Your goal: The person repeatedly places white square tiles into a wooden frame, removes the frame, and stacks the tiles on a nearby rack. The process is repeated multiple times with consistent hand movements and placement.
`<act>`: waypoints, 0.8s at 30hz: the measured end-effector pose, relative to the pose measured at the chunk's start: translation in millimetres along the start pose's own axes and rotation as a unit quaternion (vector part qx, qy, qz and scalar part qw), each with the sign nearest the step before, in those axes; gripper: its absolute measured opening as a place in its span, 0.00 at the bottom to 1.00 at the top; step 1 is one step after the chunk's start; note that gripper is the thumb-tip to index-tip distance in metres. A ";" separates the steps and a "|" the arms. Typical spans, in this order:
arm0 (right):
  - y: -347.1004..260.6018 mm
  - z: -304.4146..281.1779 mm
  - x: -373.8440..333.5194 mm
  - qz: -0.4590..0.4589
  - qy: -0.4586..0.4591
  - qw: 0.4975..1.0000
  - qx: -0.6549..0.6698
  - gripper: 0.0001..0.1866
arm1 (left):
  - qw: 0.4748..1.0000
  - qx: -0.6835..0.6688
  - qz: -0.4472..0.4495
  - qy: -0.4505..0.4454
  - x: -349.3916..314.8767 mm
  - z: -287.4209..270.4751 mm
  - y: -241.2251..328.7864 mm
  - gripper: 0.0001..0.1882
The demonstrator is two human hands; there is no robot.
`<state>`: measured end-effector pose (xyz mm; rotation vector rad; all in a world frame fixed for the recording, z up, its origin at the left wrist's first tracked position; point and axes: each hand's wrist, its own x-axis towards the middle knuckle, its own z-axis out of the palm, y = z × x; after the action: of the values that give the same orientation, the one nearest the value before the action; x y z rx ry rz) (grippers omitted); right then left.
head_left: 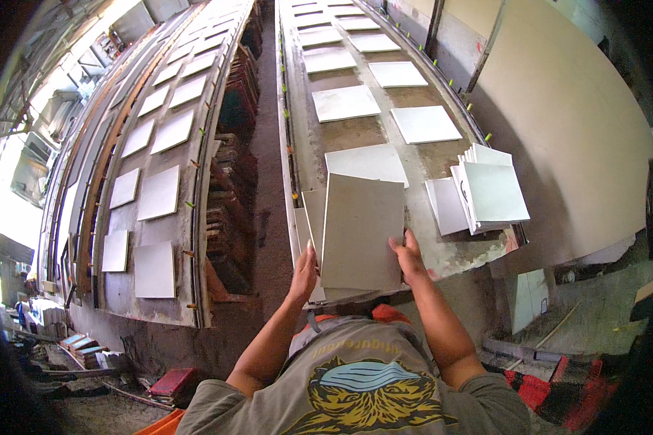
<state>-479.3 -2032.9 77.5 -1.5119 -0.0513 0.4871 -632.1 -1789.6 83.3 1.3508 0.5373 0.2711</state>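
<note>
Upright in front of my body stands a large grey-looking rectangular panel (pixel 363 232), its face toward me. My right hand (pixel 411 259) grips its right edge, thumb on the near face and fingers behind. At the left side my left hand (pixel 305 274) closes on the panel edges; some of its fingers are hidden. Behind the large panel, a second panel (pixel 314 206) shows as a strip on the left. Just beyond lies a white panel (pixel 370 161) on the long table (pixel 442 255). To the right, a stack of white panels (pixel 495 190) leans over the table's near corner.
Two rows of white panels (pixel 347 103) run down this table, with small green pegs (pixel 469 107) along its edges. Across a narrow aisle (pixel 268 174), another long table (pixel 141 235) carries similar panels. A big pale board (pixel 566 130) stands along the right side.
</note>
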 end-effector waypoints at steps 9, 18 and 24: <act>-3.7 -24.7 23.5 -0.018 0.167 0.985 -0.029 0.28 | 0.997 -0.021 0.000 0.069 8.2 -16.6 5.5 0.16; -1.9 -75.0 22.0 0.041 0.116 0.989 -0.080 0.36 | 0.995 0.043 0.053 0.067 14.6 -39.8 -25.1 0.25; 27.4 -25.4 21.8 0.010 0.071 0.993 -0.099 0.26 | 0.971 0.223 0.049 0.076 22.0 -35.4 -37.9 0.28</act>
<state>-458.8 -2049.9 43.4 -1.7388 0.0281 0.3980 -636.1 -1756.9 37.5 1.8063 0.6868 0.3501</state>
